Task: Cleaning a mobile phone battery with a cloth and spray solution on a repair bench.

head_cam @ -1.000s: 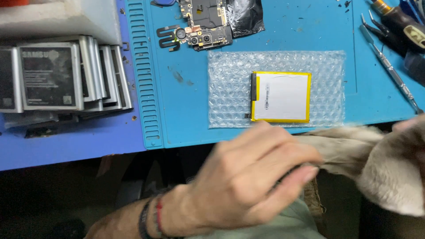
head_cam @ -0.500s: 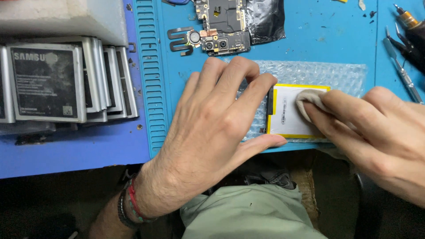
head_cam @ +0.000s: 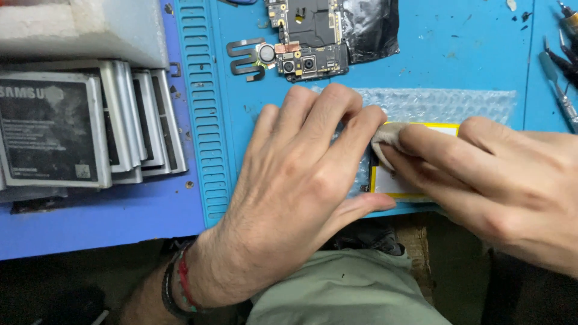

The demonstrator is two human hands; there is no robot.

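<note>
The left hand point(head_cam: 295, 180) lies flat, fingers spread and grasping nothing, pressing down on the bubble wrap point(head_cam: 445, 105) and the left edge of the battery point(head_cam: 397, 183). The battery is a flat white pack with a yellow rim, lying on the bubble wrap near the front edge of the blue mat point(head_cam: 469, 54), mostly hidden under both hands. The right hand point(head_cam: 500, 180) pinches a small pale cloth point(head_cam: 388, 132) between its fingertips and presses it onto the battery's top left corner, just beside the left hand's fingertips.

Behind the hands, a bare circuit board point(head_cam: 310, 36) with camera modules sits on the mat, with a black foil piece point(head_cam: 373, 27) touching its right side and a grey flex part point(head_cam: 247, 57) to its left. At the far right edge lie metal tools point(head_cam: 563, 78), only partly in view. To the left, on the blue desk point(head_cam: 102, 222), a row of grey phone batteries point(head_cam: 78, 129) leans stacked, with a white block point(head_cam: 81, 27) behind them. A red and black band point(head_cam: 177, 289) circles the left wrist, and grey-green cloth point(head_cam: 343, 289) shows below the desk edge.
</note>
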